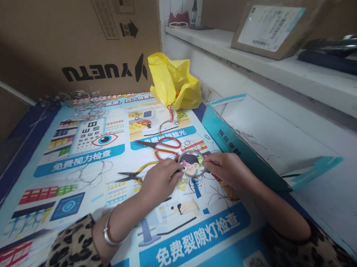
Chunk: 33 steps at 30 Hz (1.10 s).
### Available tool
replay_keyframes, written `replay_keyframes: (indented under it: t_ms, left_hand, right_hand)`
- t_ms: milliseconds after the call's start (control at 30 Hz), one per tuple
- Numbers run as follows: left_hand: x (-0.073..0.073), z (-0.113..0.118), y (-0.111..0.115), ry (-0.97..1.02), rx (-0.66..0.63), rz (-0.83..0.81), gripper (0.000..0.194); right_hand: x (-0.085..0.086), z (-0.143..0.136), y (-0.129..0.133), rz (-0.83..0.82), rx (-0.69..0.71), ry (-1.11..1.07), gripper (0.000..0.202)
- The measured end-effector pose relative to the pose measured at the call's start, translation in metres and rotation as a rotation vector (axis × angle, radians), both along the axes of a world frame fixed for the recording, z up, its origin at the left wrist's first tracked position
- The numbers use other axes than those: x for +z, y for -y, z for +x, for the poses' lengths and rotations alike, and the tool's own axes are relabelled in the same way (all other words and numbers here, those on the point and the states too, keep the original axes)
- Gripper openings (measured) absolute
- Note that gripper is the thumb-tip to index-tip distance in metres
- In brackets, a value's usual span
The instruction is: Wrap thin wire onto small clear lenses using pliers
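My left hand (161, 180) and my right hand (227, 168) pinch opposite sides of a thin silvery ring (192, 151), like a bangle or a coil of wire, just over the printed sheet. Exactly what lies between the fingertips is partly hidden. Beyond the ring lie red-handled scissors (178, 146), their dark blades pointing left. Yellow-handled scissors (128, 176) sit beside my left hand, which covers part of their handles. Dark cords or wires (223, 195) are scattered under my right forearm.
A teal-and-white open carton (226, 130) stands at the right with thin strands inside. Behind are a yellow bag (175, 81) with colored cords and a large cardboard box (67, 32). Clear tangled pieces (89, 113) lie at far left. A shelf (213, 39) runs along the right wall.
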<state>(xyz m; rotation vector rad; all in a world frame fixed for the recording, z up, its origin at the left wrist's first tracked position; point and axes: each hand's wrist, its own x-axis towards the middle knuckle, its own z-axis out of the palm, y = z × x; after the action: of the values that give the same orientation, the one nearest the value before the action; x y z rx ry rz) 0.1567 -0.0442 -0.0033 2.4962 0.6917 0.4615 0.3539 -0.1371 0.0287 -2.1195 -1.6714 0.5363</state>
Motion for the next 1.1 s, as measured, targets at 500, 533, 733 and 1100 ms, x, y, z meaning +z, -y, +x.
replay_keyframes:
  t_ms: [500,533,733,1100]
  left_hand:
    - [0.003,0.0,0.002,-0.024,-0.016,0.018,0.028]
    - [0.003,0.0,0.003,-0.025,-0.02,0.019,0.028]
    - [0.005,0.0,0.005,-0.038,-0.017,0.034,0.031]
    - [0.001,0.001,0.006,0.027,-0.01,0.102,0.031]
  right_hand:
    - [-0.001,-0.001,-0.003,-0.043,-0.04,-0.007,0.022]
    - [-0.001,-0.001,-0.003,-0.039,-0.036,-0.027,0.022]
    - [-0.007,0.0,-0.004,-0.006,-0.062,-0.209,0.022]
    - [-0.009,0.001,-0.005,-0.008,-0.117,-0.354,0.023]
